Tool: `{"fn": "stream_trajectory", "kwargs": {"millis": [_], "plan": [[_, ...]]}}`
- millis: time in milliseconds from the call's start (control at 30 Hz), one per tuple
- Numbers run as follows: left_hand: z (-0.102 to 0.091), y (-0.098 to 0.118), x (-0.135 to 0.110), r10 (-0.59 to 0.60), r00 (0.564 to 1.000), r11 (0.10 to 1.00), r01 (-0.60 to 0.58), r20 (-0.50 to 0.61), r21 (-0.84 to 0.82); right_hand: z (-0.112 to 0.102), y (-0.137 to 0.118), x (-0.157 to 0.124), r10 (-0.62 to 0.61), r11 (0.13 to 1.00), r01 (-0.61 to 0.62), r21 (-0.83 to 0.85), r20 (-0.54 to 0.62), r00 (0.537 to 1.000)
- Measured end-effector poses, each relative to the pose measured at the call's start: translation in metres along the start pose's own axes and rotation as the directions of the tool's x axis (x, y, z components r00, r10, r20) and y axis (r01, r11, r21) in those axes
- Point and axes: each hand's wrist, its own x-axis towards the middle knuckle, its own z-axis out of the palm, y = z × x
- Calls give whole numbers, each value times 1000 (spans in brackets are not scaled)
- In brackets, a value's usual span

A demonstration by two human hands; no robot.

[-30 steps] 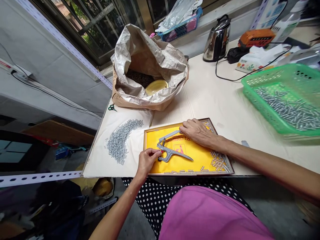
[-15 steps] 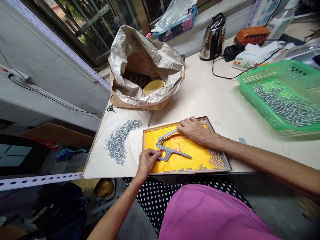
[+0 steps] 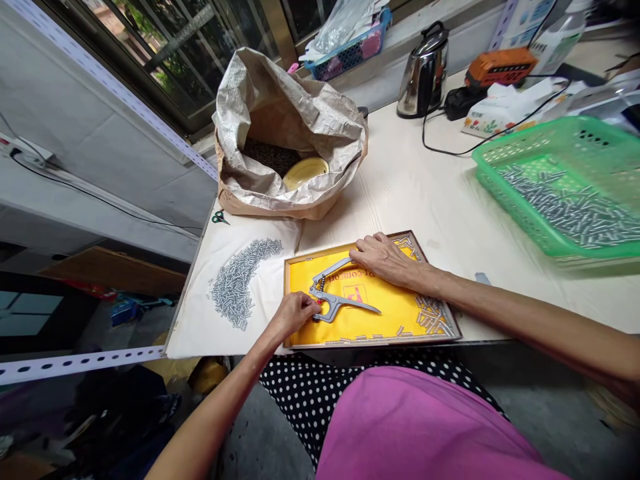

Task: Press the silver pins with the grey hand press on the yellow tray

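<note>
Grey hand pliers point(image 3: 340, 301) with a coil spring between their arms lie spread over a shallow yellow-lined tray point(image 3: 380, 320). My right hand point(image 3: 383, 259) is closed around the end of their upper handle; the lower handle points free to the right. At the jaw end, my left hand point(image 3: 294, 313) has its thumb and fingers pinched together beside a small red spot on the pliers. Whatever it pinches is too small to make out. Small metal pins point(image 3: 434, 317) lie loose in the tray's right end and along its front edge.
A curved heap of small metal pieces point(image 3: 237, 287) lies left of the tray. Behind stands an open woven sack point(image 3: 295, 207) holding dark bits and a yellow bowl point(image 3: 306, 172). A green basket point(image 3: 550, 243) of metal pins, a kettle point(image 3: 424, 73) and small scissors point(image 3: 220, 217) are around.
My left hand has shifted slightly at the jaw end, fingers still pinched. My right hand keeps its hold on the handle. The view has moved a little.
</note>
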Motion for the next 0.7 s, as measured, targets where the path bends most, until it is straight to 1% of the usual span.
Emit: {"fn": "stream_trajectory", "kwargs": {"millis": [100, 167, 267, 367, 500, 700], "plan": [[-2, 3, 1, -66, 990, 995, 75, 123, -72, 5, -1, 0, -3, 1000, 3, 14, 3, 1000], [-2, 1, 0, -103, 981, 985, 124, 166, -121, 7, -2, 1, 6, 1000, -6, 25, 7, 1000], [-1, -2, -2, -120, 977, 978, 146, 174, -147, 4, -7, -1, 41, 997, -43, 70, 26, 999], [-1, -4, -3, -128, 979, 979, 150, 157, -139, -6, -17, -6, 75, 989, -80, 124, 42, 996], [-1, -4, -4, -122, 982, 988, 135, 147, -76, -19, -38, -17, 110, 984, -121, 129, 84, 990], [-4, -1, -7, -131, 977, 991, 127, 166, 37, -23, -66, -29, 126, 981, -146, 125, 154, 980]]}}
